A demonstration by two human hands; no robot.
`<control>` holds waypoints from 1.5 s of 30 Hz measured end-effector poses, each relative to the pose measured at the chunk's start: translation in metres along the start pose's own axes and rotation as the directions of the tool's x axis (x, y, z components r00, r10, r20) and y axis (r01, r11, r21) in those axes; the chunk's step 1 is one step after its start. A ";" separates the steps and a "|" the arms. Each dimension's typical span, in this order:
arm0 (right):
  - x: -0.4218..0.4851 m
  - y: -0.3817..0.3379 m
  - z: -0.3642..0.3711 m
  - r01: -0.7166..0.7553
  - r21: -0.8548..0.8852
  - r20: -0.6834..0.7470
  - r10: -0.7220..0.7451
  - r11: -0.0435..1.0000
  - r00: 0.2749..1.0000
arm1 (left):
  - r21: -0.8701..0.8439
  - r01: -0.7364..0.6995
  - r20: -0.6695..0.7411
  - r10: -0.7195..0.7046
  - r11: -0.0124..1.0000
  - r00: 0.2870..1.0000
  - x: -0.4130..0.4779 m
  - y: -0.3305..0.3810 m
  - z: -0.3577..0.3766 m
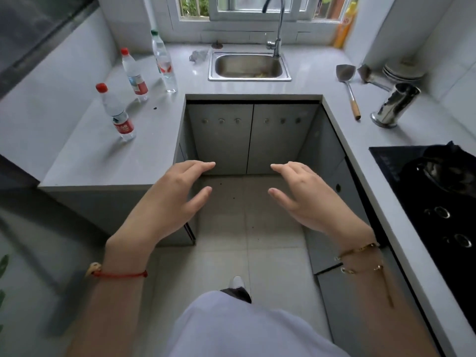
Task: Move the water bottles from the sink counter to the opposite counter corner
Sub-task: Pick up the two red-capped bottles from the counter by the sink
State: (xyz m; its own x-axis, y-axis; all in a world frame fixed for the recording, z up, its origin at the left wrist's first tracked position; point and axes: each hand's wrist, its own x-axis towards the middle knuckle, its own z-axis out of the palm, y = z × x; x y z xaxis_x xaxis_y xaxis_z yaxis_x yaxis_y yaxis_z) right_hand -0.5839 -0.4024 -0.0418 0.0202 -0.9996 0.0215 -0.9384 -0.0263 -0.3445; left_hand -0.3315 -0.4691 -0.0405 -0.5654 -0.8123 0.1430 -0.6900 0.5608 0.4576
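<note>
The left hand (170, 199) and right hand (306, 199) hung side by side over the tiled floor, palms down, fingers spread and loosely curled, neither holding anything. Well ahead on the left, three water bottles stood upright on the pale grey desk (108, 161): the nearest red-capped bottle (116, 113), a second red-capped bottle (134, 76) behind it, and a taller green-capped bottle (164, 61) closest to the steel sink (249, 66).

The likeliest slip would be a topple. The bottles were tall, narrow, thin clear plastic (probably light if partly drained), and the desk looked smooth and glossy, so a sideways brush could skid one into its neighbour. Grabbing two at once risked crushing the soft walls. On the right, a metal spatula (347, 86) and a polished steel cup (394, 104) crowded that side.
</note>
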 end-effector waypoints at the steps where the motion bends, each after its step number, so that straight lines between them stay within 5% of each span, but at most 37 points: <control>1: 0.015 0.005 -0.002 0.006 -0.001 -0.007 -0.006 1.000 1.000 | 0.002 0.000 -0.004 0.000 1.000 1.000 0.014 -0.004 0.000; 14: 0.145 0.053 0.001 0.011 0.055 0.067 -0.014 0.998 0.998 | 0.013 0.086 0.062 -0.086 0.996 0.994 0.130 -0.062 0.005; 24: 0.280 0.084 0.008 0.179 0.102 0.139 -0.192 0.979 0.971 | -0.011 0.280 0.007 -0.279 0.960 0.960 0.206 -0.102 0.012; 45: 0.541 0.098 -0.003 0.634 0.170 0.336 -0.649 0.754 0.682 | -0.157 0.741 -0.214 -0.755 0.653 0.620 0.333 -0.119 0.024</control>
State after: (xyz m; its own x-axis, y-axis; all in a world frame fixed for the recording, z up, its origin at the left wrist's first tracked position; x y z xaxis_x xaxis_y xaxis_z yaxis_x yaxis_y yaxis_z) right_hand -0.6661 -0.9461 -0.0613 0.7390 -0.6692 -0.0773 -0.6364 -0.6559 -0.4060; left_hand -0.4480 -0.8026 -0.0684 0.2676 -0.9610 -0.0691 -0.7983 -0.2613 0.5427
